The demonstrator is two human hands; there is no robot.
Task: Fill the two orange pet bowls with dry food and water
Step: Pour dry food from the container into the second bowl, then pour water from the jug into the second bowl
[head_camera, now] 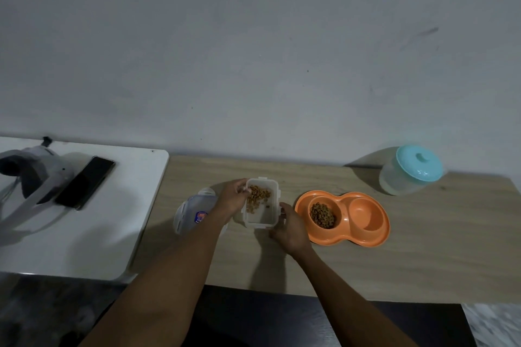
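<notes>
An orange double pet bowl (342, 236) lies on the wooden table. Its left well holds brown dry food (322, 215); its right well (366, 213) looks bare. Just left of it stands a clear rectangular food container (260, 218), lidless, with kibble in its far half. My left hand (232, 200) grips the container's far left rim, fingers at the kibble. My right hand (290, 227) holds its near right corner. The container's clear lid (191, 214), with a blue label, lies under my left forearm. A clear jug with a teal lid (410, 170) stands at the back right.
A white table (112, 222) adjoins on the left, bearing a black phone (84, 182) and a grey headset (31, 175). A wall runs right behind both tables. The wooden table's (423, 256) near edge drops to a dark floor.
</notes>
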